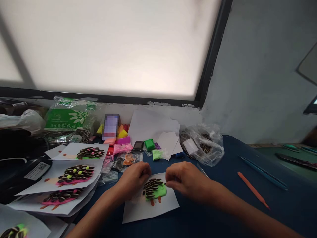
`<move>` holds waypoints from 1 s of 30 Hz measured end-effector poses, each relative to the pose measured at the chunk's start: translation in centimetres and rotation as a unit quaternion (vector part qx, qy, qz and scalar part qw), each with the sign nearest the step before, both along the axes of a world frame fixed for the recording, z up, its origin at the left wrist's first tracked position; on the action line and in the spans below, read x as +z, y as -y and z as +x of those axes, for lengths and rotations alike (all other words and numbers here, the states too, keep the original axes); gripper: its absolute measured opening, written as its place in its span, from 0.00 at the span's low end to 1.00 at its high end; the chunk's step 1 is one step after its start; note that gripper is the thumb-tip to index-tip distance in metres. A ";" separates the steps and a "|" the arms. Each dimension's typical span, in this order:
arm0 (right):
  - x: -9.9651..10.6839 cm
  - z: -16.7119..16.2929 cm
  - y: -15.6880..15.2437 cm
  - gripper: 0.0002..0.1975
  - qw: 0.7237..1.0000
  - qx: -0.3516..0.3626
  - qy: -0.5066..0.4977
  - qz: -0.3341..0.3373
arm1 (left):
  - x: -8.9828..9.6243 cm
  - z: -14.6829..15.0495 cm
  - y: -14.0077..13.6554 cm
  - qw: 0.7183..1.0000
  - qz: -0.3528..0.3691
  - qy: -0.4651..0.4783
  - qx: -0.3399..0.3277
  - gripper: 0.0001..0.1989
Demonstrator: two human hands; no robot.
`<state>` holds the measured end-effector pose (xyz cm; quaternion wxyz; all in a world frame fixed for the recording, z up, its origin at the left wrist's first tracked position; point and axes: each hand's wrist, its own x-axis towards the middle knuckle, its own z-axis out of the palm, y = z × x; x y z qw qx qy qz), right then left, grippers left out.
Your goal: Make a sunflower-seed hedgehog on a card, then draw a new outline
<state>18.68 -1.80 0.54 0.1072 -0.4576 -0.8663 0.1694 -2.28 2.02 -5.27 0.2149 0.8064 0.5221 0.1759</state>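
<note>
A white paper sheet [138, 215] lies on the dark blue table with a hedgehog-like picture of light green clay [159, 192] on it. Dark striped sunflower seeds [152, 185] cover the clay's left and upper part, and two brown clay feet stick out below. My left hand [135, 177] is at the sheet's upper left, fingers curled; whatever they hold is hidden. At the clay's right edge, my right hand [184, 178] is closed in a pinch, with the dark tip of a seed showing at its fingertips.
Finished seed pictures [79, 173] are stacked at left. Behind are a green seed bag [65, 115], coloured clay packs [149, 144], white paper [153, 124] and a clear bag of seeds [205, 145]. An orange clay tool [252, 190] and blue tweezers [264, 173] lie at right.
</note>
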 end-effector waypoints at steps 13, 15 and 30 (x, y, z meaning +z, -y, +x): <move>-3.4 -1.5 0.9 0.07 0.997 0.006 -0.043 0.057 | 0.4 0.1 0.1 1.000 0.001 0.007 -0.004 0.10; -3.7 -1.5 0.9 0.07 0.997 0.007 -0.045 0.062 | 0.4 0.1 0.2 1.000 -0.001 0.008 -0.003 0.10; -3.7 -2.2 1.1 0.08 0.998 0.010 -0.026 0.049 | 0.1 0.1 0.0 1.000 0.008 0.015 -0.005 0.09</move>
